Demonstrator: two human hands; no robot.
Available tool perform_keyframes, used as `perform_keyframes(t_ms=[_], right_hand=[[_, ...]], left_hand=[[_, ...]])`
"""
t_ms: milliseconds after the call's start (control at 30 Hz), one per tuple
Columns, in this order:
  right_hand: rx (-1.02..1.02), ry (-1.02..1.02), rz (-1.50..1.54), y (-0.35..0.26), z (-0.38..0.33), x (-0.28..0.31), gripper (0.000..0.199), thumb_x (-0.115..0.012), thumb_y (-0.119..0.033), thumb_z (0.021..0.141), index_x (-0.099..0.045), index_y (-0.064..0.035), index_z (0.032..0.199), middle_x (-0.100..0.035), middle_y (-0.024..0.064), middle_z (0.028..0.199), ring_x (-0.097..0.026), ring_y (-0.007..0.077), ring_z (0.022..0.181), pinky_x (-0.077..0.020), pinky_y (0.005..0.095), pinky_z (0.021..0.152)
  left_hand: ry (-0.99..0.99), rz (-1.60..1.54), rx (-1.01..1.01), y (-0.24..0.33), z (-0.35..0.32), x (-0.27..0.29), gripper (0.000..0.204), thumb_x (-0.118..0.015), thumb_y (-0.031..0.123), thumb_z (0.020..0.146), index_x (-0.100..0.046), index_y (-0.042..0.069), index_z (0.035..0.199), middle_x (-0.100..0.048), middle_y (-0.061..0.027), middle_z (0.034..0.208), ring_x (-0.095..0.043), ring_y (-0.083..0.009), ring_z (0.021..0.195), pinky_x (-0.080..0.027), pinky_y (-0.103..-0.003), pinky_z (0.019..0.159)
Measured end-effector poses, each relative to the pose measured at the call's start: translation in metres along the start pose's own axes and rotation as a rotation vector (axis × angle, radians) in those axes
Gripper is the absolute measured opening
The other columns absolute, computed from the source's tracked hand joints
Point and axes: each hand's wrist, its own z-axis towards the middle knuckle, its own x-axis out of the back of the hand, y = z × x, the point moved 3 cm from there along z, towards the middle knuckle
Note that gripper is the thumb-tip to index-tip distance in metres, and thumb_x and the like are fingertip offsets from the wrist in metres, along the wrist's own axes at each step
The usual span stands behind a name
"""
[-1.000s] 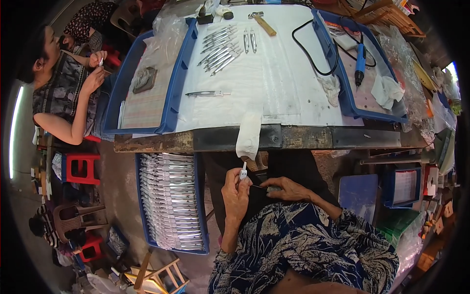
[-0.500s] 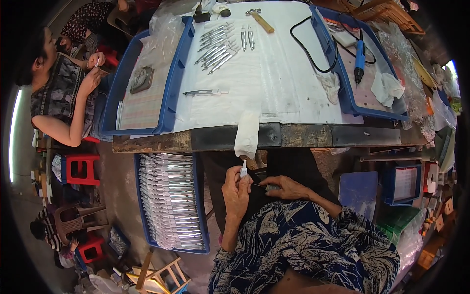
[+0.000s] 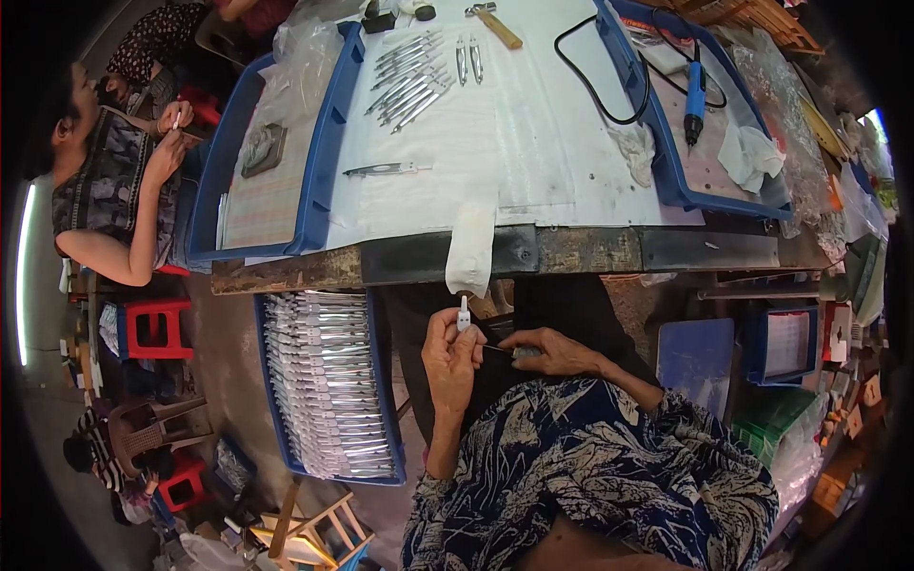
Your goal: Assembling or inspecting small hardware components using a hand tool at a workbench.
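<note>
Just below the table's front edge, my left hand (image 3: 449,360) pinches a small white and silver part (image 3: 464,315) upright, its narrow tip pointing up. The tip is close under a white-wrapped peg (image 3: 471,249) jutting from the table edge; whether they touch I cannot tell. My right hand (image 3: 564,353) is closed around the grey handle of a thin rod-like tool (image 3: 525,352). Its thin shaft reaches left toward the fingers of my left hand, where its end is hidden. Both hands are above my dark-clothed lap.
Slim silver tools (image 3: 407,81) lie on the white-covered table (image 3: 562,181), with a hammer (image 3: 497,27) behind. Blue trays (image 3: 319,181) flank them, the right one holding a blue corded driver (image 3: 695,100). A blue crate (image 3: 400,447) of silver pieces stands at left. Another person (image 3: 119,190) sits beyond.
The whole view has shifted slightly, so the table and hands appear a little further left and up. Both hands keep the same grips, with almost no movement relative to the peg.
</note>
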Motion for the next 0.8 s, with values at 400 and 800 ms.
perform_keyframes(t_ms=[400,800], right_hand=[[-0.044,0.007,-0.014,-0.0027,-0.0007,0.0003,0.044,-0.057,-0.021,0.080,-0.051,0.0016,0.116,-0.058,0.0179,0.106,-0.057,0.0276,0.096,-0.0450,0.0363,0.083],[-0.072,0.040,-0.054,0.0016,-0.0017,-0.0022,0.039,-0.057,-0.019,0.079,-0.054,0.0014,0.112,-0.061,0.0196,0.096,-0.060,0.0286,0.088,-0.0456,0.0358,0.076]], left_hand=[[0.002,-0.057,0.100,-0.0017,-0.0021,-0.0010,0.015,-0.049,0.001,0.088,-0.046,-0.003,0.102,-0.055,-0.0049,0.072,-0.043,-0.0039,0.055,-0.034,-0.016,0.048],[0.028,-0.092,0.117,-0.0069,-0.0037,0.0021,0.015,-0.048,0.003,0.088,-0.049,-0.005,0.101,-0.055,-0.0042,0.072,-0.042,-0.0038,0.056,-0.033,-0.016,0.049]])
